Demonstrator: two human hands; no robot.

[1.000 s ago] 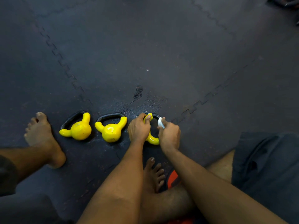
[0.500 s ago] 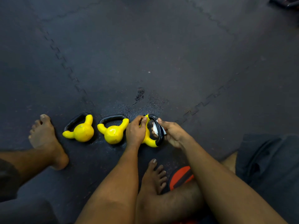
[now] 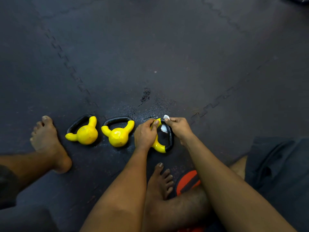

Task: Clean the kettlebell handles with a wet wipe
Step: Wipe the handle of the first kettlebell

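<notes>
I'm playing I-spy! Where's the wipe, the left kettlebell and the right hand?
wipe [image 3: 163, 129]: head view, white flap under the fingers.
left kettlebell [image 3: 87, 134]: head view, yellow ball.
right hand [image 3: 179, 129]: head view, back of the hand.

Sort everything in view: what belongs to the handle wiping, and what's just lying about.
Job: wet wipe, held kettlebell, middle kettlebell, left kettlebell, left hand, right hand.
Lying about: orange-and-black object by the leg, wet patch on the floor mat.

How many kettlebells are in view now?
3, in a row: the left kettlebell, the middle kettlebell beside it, and the right kettlebell, its body hidden under the left hand, the right hand holding a wet wipe to its handle.
</notes>
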